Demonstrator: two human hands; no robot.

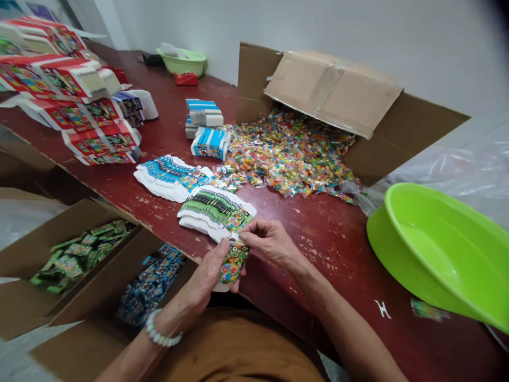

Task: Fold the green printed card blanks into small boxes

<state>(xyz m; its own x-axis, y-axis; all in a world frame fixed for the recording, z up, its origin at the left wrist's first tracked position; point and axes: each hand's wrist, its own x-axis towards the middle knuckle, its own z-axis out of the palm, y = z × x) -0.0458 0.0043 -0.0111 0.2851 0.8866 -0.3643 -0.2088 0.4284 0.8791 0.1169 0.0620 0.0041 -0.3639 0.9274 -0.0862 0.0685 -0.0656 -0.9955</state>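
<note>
Both my hands hold one small green printed carton (233,263) at the table's near edge. My left hand (210,273) wraps round its lower side, a bead bracelet on that wrist. My right hand (267,240) pinches the carton's top flap. Just beyond them lies a fanned stack of flat green cartons (214,209), and to its left a fanned stack of flat blue cartons (170,176). A heap of small wrapped candies (288,154) spills from a tipped cardboard box (342,90).
A bright green basin (441,249) sits at the right on the red table (326,233). Blue-and-white boxes (210,140) stand mid-table, red printed cartons (79,106) are piled at left. Floor boxes hold green packs (79,254) and blue packs (149,289).
</note>
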